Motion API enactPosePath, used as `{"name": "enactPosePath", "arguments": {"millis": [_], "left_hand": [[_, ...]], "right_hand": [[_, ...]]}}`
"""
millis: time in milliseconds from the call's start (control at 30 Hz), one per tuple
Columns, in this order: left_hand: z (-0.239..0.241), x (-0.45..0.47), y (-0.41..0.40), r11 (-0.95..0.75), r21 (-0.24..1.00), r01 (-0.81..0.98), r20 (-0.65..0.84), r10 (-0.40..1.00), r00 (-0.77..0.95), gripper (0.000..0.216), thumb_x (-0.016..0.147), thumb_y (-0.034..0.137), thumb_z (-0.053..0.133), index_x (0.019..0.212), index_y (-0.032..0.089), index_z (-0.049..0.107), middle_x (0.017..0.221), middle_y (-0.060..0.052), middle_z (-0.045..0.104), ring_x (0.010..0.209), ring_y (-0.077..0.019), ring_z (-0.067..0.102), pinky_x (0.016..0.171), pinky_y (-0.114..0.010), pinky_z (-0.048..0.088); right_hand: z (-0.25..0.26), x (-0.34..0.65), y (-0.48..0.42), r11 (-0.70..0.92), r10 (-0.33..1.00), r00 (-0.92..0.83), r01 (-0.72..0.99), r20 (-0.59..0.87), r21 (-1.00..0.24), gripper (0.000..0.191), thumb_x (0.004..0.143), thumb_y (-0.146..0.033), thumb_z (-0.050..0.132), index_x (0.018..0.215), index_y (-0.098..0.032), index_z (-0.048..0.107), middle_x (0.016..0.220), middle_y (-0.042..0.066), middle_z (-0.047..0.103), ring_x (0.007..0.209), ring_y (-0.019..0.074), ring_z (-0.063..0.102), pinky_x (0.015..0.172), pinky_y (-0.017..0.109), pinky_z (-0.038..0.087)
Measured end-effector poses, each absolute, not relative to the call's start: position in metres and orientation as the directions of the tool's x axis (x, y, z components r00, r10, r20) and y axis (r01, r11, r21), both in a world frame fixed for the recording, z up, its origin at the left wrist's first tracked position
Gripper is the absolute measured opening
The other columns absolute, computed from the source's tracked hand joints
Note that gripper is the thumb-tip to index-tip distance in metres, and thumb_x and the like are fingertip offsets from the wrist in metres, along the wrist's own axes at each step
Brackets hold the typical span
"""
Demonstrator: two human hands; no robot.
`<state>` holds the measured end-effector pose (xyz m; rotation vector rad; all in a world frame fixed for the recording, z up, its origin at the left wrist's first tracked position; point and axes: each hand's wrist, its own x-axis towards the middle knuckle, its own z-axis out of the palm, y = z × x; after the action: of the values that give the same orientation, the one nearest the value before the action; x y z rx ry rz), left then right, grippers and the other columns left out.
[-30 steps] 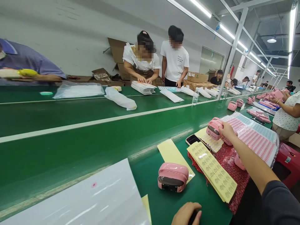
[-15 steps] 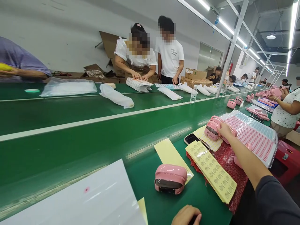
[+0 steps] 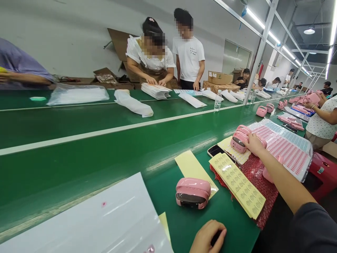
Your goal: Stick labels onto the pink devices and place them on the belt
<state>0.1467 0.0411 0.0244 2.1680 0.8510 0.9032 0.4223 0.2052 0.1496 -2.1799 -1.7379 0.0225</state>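
Reaching stage, apparently: right hand [image 3: 255, 143] against pink gadget [image 3: 238, 142], grip unclear. Left hand [image 3: 207, 236] loosely curled, seemingly empty, on tabletop [image 3: 164, 193]. Next calls for secure hold.

A green work surface [image 3: 105, 154] spans the frame from left to right. Upper left: a clear plastic bag [image 3: 79, 95] lies flat. Upper center: two co-workers [image 3: 188, 58] in white tops stand near a stack of sheets [image 3: 156, 92]. Right of the stack: an upright clear bottle [image 3: 218, 101]; stacked cardboard boxes [image 3: 220, 77] behind. Upper right: lit tube lights [image 3: 256, 18].
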Motion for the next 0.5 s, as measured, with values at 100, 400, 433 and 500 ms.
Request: {"name": "enactPosePath", "arguments": {"millis": [100, 400, 433, 500], "left_hand": [[0.028, 0.148, 0.041, -0.564, 0.757, 0.329, 0.333, 0.767, 0.548, 0.026, 0.088, 0.032, 0.040, 0.071, 0.021, 0.056, 0.063, -0.001, 0.062, 0.059, -0.0129, 0.058, 0.055, -0.020, 0.045], [0.035, 0.152, 0.040, -0.500, 0.797, 0.339, 0.274, 0.800, 0.534, 0.030, 0.087, 0.038, 0.040, 0.071, 0.021, 0.060, 0.064, -0.002, 0.063, 0.060, -0.0150, 0.058, 0.057, -0.024, 0.047], [0.035, 0.152, 0.040, -0.492, 0.802, 0.338, 0.266, 0.801, 0.536, 0.032, 0.087, 0.040, 0.040, 0.072, 0.021, 0.060, 0.064, -0.002, 0.063, 0.060, -0.0153, 0.059, 0.058, -0.024, 0.048], [0.038, 0.151, 0.040, -0.476, 0.812, 0.338, 0.248, 0.806, 0.538, 0.035, 0.087, 0.044, 0.038, 0.072, 0.021, 0.060, 0.065, -0.003, 0.064, 0.062, -0.0160, 0.060, 0.059, -0.025, 0.049]], "right_hand": [[0.153, 0.414, 0.175, -0.086, 0.966, 0.158, 0.942, 0.204, -0.323, 0.024, 0.084, -0.024, 0.051, 0.105, -0.013, 0.055, 0.106, 0.013, 0.055, 0.096, 0.0245, 0.055, 0.077, 0.033, 0.043], [0.134, 0.281, 0.116, 0.407, 0.911, -0.384, 0.771, 0.152, -0.490, 0.032, 0.075, -0.034, 0.065, 0.104, -0.021, 0.061, 0.101, 0.005, 0.064, 0.091, 0.0188, 0.059, 0.078, 0.029, 0.045], [0.133, 0.268, 0.118, 0.402, 0.909, -0.399, 0.762, 0.120, -0.508, 0.027, 0.074, -0.032, 0.065, 0.098, -0.021, 0.063, 0.097, 0.005, 0.065, 0.091, 0.0197, 0.059, 0.078, 0.029, 0.045], [0.134, 0.252, 0.121, 0.350, 0.925, -0.374, 0.767, 0.067, -0.538, 0.018, 0.072, -0.029, 0.066, 0.087, -0.020, 0.065, 0.087, 0.004, 0.067, 0.085, 0.0199, 0.060, 0.073, 0.028, 0.045]]}}
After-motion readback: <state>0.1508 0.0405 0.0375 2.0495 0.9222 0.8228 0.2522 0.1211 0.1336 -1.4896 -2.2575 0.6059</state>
